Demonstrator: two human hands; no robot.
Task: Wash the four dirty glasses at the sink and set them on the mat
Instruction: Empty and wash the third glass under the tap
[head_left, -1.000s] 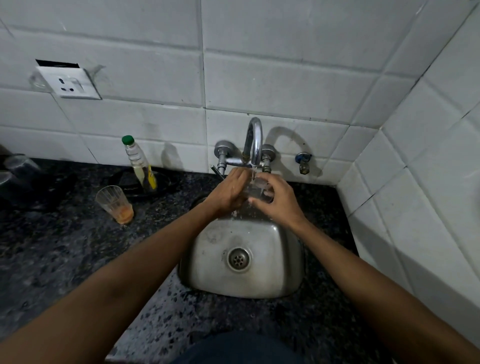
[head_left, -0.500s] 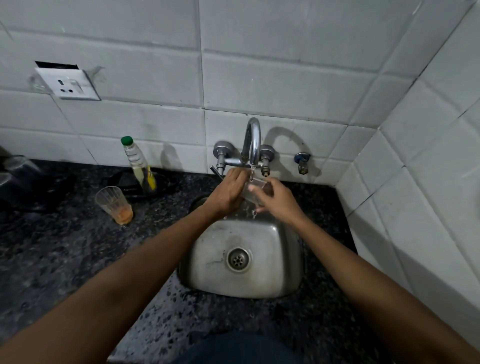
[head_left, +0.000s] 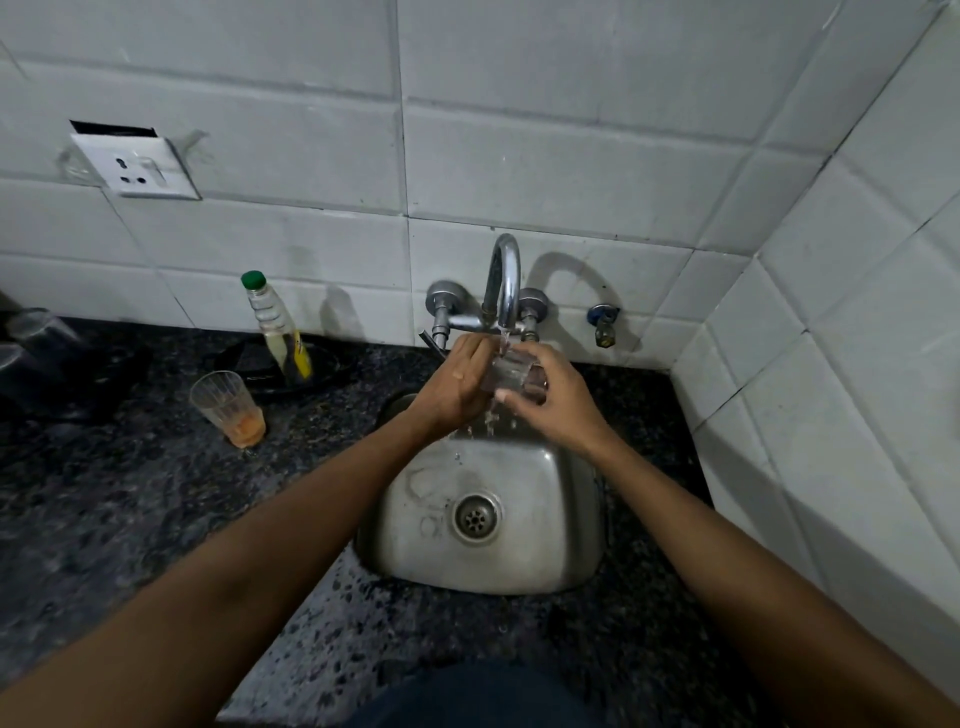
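Both hands (head_left: 511, 387) grip a glass (head_left: 511, 371) — under running tap (head_left: 503, 283).

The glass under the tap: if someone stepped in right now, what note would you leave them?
Left hand and right hand both grip one clear drinking glass under the running chrome tap, above the steel sink.
One ribbed clear glass with orange dregs stands unwashed on the dark speckled counter, left of the sink.
Far left, dim glass-like shapes; count and mat unclear.
Left: finish rinsing, set it on the mat, wash the orange one.
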